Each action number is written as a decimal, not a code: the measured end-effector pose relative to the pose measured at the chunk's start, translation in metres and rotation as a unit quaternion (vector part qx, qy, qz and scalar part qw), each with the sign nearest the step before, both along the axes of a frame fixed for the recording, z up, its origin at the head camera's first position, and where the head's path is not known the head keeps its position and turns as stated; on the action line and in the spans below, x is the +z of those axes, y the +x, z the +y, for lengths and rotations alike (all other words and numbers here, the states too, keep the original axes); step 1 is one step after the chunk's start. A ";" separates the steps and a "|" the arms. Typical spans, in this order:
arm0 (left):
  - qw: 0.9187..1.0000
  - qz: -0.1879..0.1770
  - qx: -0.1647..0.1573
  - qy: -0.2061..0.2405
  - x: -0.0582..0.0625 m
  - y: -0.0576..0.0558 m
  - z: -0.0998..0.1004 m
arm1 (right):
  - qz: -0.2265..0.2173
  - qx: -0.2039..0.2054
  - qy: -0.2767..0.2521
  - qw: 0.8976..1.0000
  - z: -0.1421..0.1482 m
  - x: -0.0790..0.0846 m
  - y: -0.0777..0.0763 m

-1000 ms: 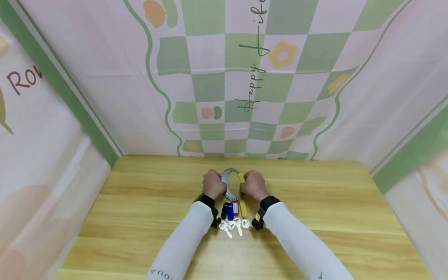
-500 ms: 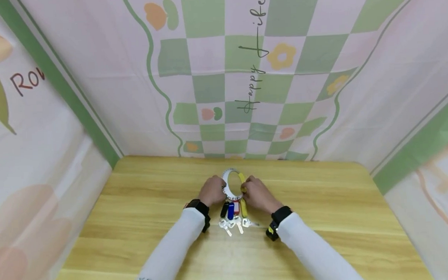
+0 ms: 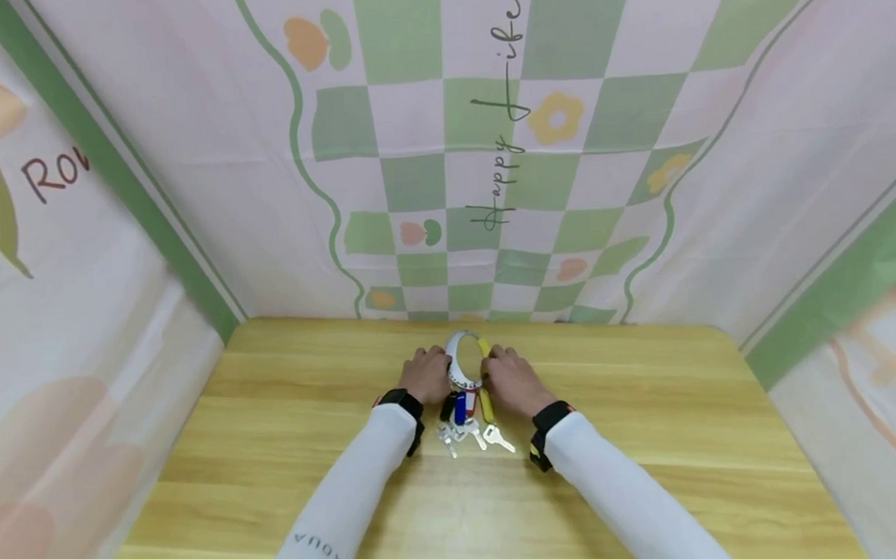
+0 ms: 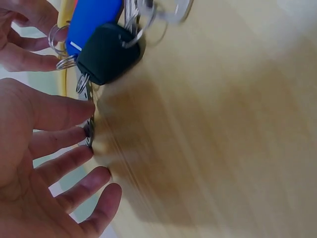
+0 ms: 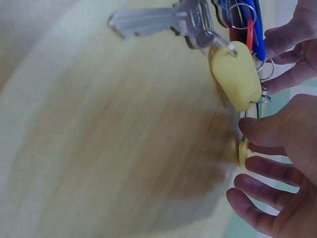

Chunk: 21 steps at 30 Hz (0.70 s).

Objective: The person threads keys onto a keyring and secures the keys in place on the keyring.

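A large pale ring with dark marks along its edge and a yellow stretch is between both hands. My left hand pinches its left side between thumb and finger; the other fingers are spread. On the opposite side my right hand pinches the yellow part with thumb and fingers. From the ring's near side extend several key tags: a black tag, a blue tag, a red-and-white tag and a yellow tag. Silver keys hang from them toward me.
All this is at the far middle of a wood-grain table. A patterned cloth hangs behind the table's back edge, and more cloth closes the left and right sides. Black straps with cameras sit on both wrists.
Both wrists have moved outward, away from the keys, while the hands stayed at the ring. The ring has tilted slightly. The rightmost key has swung from pointing sideways to pointing diagonally toward me.
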<state>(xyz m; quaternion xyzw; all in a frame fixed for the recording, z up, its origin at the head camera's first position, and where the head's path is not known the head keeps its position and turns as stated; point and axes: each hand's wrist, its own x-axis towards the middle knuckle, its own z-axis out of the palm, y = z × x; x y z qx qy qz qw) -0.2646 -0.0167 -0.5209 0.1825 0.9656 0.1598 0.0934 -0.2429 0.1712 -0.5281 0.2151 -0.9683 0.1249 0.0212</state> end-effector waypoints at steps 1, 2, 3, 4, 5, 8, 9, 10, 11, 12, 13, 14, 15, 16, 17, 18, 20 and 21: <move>1.000 -0.001 0.002 -0.004 0.000 -0.001 0.000 | -0.002 -0.003 0.001 1.000 -0.001 -0.001 -0.002; 1.000 -0.003 0.005 -0.009 0.000 -0.002 0.000 | -0.004 -0.006 0.002 1.000 -0.001 -0.001 -0.003; 1.000 -0.005 0.007 -0.012 0.000 -0.003 0.000 | -0.004 -0.007 0.004 1.000 -0.001 -0.001 -0.005; 1.000 -0.007 0.010 -0.012 0.000 -0.004 0.001 | -0.002 -0.007 0.003 1.000 -0.001 -0.001 -0.006; 1.000 -0.009 0.012 -0.014 0.000 -0.005 0.001 | 0.000 -0.007 0.001 1.000 -0.001 -0.001 -0.008; 1.000 -0.012 0.016 -0.007 0.000 -0.006 -0.001 | 0.015 -0.003 -0.015 1.000 0.001 0.000 -0.008; 1.000 -0.012 0.017 0.000 0.001 -0.005 -0.002 | 0.023 -0.002 -0.026 0.999 0.002 0.000 -0.007; 1.000 -0.011 0.019 0.008 0.001 -0.004 -0.004 | 0.029 -0.003 -0.038 0.999 0.003 0.000 -0.005; 1.000 -0.010 0.020 0.016 0.001 -0.003 -0.006 | 0.033 -0.003 -0.051 0.998 0.005 0.001 -0.002; 0.999 -0.008 0.022 0.027 0.002 0.000 -0.008 | 0.040 -0.004 -0.063 0.997 0.007 0.001 0.001; 0.999 -0.004 0.025 0.035 0.003 0.002 -0.011 | 0.045 -0.005 -0.074 0.996 0.010 0.002 0.005; 0.999 0.003 0.028 0.042 0.005 0.005 -0.015 | 0.054 -0.006 -0.083 0.995 0.013 0.003 0.008; 0.998 0.015 0.031 0.047 0.007 0.007 -0.019 | 0.060 -0.007 -0.089 0.994 0.017 0.005 0.011; 0.998 0.029 0.034 0.051 0.009 0.010 -0.024 | 0.069 -0.007 -0.089 0.994 0.022 0.008 0.013; 0.997 0.046 0.036 0.052 0.012 0.013 -0.030 | 0.080 -0.007 -0.087 0.993 0.027 0.010 0.015; 0.996 0.065 0.038 0.055 0.015 0.015 -0.036 | 0.092 -0.008 -0.081 0.992 0.032 0.013 0.017; 0.991 0.110 0.043 0.055 0.023 0.018 -0.050 | 0.113 -0.016 -0.065 0.991 0.045 0.020 0.021; 0.988 0.134 0.046 0.053 0.027 0.019 -0.057 | 0.119 -0.023 -0.057 0.991 0.051 0.025 0.022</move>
